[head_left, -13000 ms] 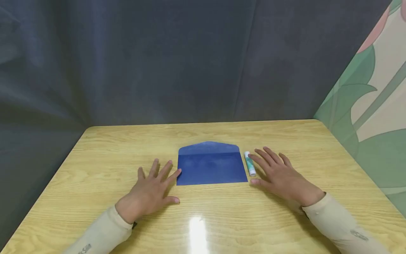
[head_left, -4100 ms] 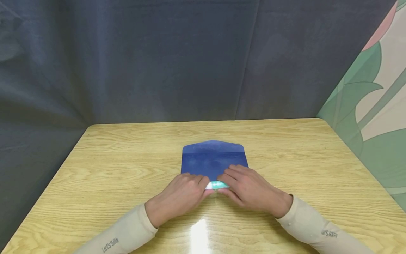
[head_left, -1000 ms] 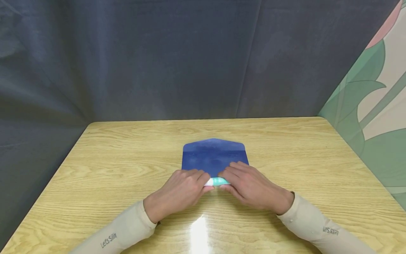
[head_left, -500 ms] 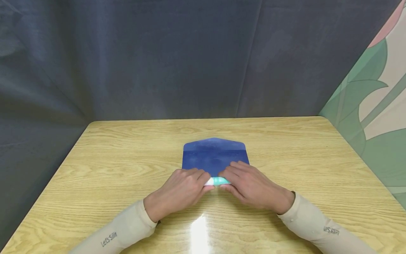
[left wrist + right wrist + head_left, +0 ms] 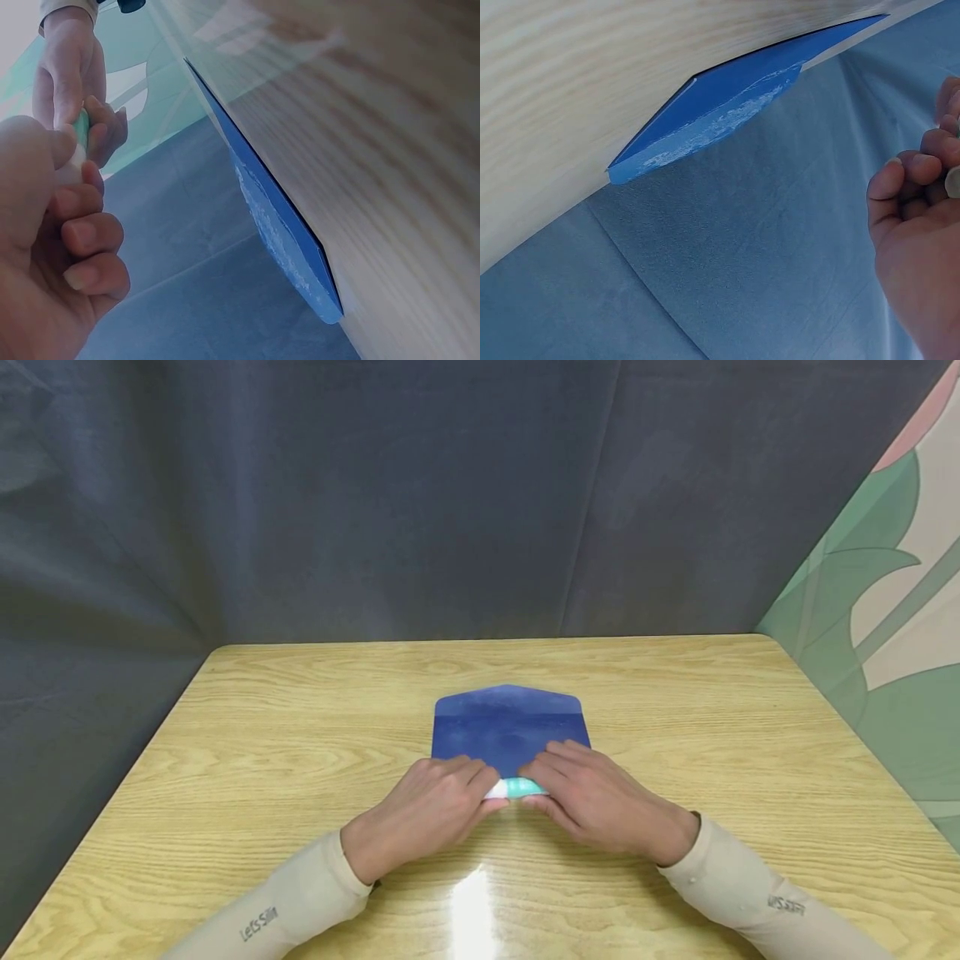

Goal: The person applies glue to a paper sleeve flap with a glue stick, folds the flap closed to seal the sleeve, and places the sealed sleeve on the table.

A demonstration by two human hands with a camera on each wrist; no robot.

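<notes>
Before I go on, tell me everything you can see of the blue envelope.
The blue envelope looks like paper and lies flat on the wood-grain table. Its flap is open, lighter than the body, with rounded corners and a shallow point facing away from the person. The wrist views show uneven whitish streaks along the flap. In the head view the left hand and right hand hide its near corners; the wrist views show no contact with them.
</notes>
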